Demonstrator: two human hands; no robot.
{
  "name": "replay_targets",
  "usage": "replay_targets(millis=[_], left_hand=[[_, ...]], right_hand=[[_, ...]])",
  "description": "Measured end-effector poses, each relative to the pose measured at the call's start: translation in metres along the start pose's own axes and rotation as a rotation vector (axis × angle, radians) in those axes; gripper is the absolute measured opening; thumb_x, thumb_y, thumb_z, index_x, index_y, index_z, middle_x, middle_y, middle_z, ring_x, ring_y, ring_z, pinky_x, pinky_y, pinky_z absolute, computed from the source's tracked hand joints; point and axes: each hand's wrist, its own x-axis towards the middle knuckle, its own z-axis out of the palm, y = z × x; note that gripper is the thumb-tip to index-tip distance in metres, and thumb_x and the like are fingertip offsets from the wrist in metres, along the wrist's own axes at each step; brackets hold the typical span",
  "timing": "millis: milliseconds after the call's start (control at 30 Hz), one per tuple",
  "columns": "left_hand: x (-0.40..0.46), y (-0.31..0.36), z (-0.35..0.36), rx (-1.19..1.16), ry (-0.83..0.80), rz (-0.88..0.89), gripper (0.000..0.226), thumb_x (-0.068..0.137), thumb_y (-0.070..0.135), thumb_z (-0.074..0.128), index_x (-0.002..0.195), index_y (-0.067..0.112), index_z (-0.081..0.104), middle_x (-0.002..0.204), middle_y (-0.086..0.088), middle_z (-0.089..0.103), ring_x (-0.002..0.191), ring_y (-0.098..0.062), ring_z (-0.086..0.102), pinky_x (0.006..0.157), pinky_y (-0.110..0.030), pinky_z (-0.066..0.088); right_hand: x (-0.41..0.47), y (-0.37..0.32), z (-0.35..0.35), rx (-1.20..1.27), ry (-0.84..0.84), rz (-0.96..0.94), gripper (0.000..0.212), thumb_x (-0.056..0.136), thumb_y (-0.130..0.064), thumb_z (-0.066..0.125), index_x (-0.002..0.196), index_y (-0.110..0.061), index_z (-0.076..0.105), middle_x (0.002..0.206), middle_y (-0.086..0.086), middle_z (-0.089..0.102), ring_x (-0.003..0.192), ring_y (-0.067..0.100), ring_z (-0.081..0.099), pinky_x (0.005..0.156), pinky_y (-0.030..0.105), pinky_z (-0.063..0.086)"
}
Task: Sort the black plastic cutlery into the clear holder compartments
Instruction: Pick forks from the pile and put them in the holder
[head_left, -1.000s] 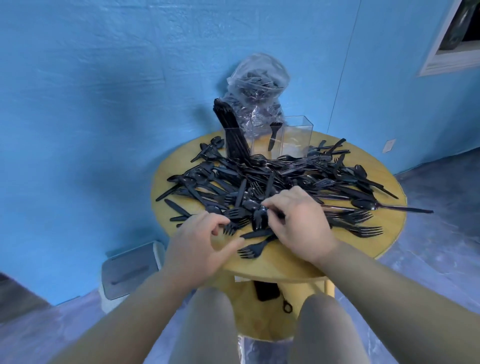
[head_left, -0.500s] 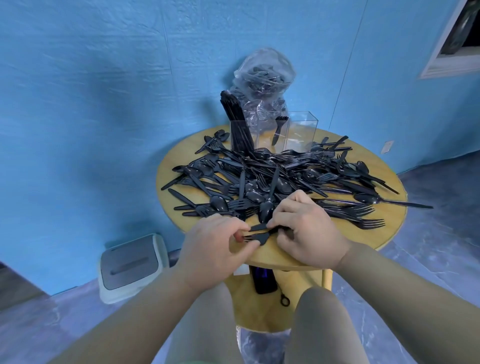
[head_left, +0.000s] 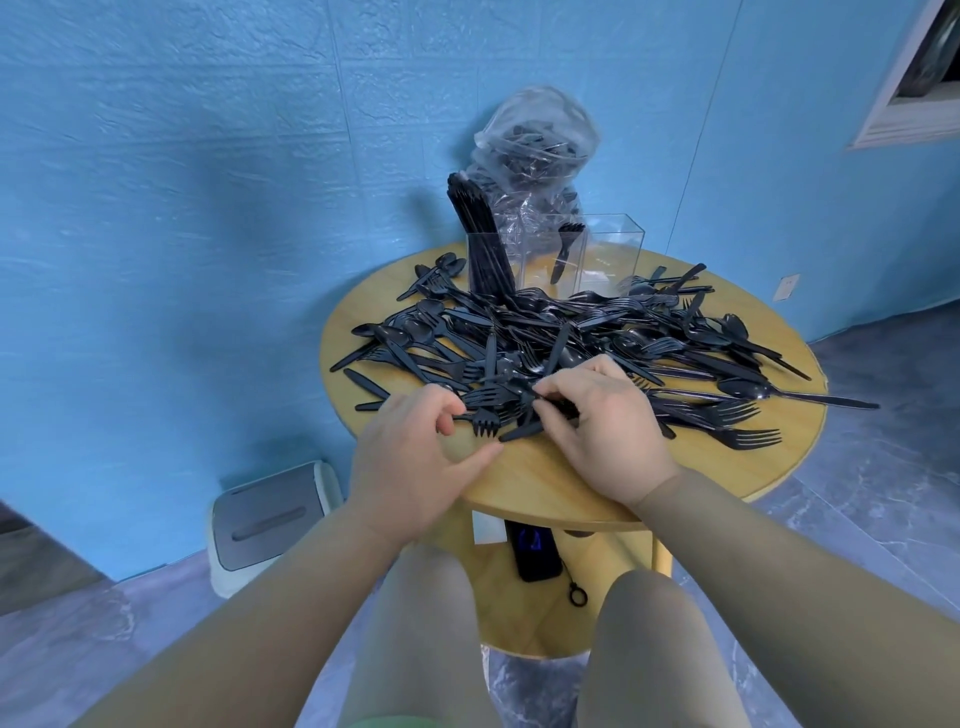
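black plastic cutlery (head_left: 571, 343) lies heaped across the round table (head_left: 545, 478), well short of the clear holder (head_left: 556, 254) at the far edge (left compartment packed, middle holds one fork). pieces judged light, stiff, slick and tangled; take one by its handle. left hand (head_left: 415, 462) pinches a fork (head_left: 480, 418) by the handle; right hand (head_left: 602, 431) curls on pieces at the pile's near edge. against half a second ago, both hands sit slightly deeper in the pile.
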Motion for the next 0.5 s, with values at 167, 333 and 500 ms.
replay_targets(millis=[167,333,500], left_hand=[[0.006,0.013,0.008,0.075,-0.035,-0.042,0.036,0.078,0.06,0.061,0.094,0.028,0.056,0.076,0.016,0.06,0.082,-0.007,0.05,0.066,-0.025,0.036],[0.007,0.009,0.007,0.105,-0.017,-0.001,0.022,0.084,0.05,0.061,0.09,0.03,0.066,0.076,0.017,0.062,0.079,-0.01,0.052,0.065,-0.027,0.04],[0.007,-0.007,0.003,0.057,0.036,-0.018,0.014,0.084,0.035,0.067,0.091,0.023,0.071,0.078,0.015,0.061,0.076,-0.007,0.05,0.062,-0.017,0.036]], right_hand=[[0.006,0.001,0.003,-0.033,0.151,0.016,0.01,0.084,-0.014,0.066,0.093,-0.011,0.068,0.072,0.0,0.064,0.074,0.024,0.056,0.056,0.031,0.049],[0.005,0.006,0.005,-0.057,0.155,0.05,0.012,0.085,-0.017,0.061,0.094,-0.012,0.068,0.079,0.002,0.067,0.076,0.026,0.06,0.058,0.032,0.049],[0.008,0.004,0.007,-0.055,0.129,0.008,0.015,0.087,-0.017,0.059,0.097,-0.01,0.067,0.084,0.005,0.063,0.067,0.025,0.062,0.051,0.033,0.051]])
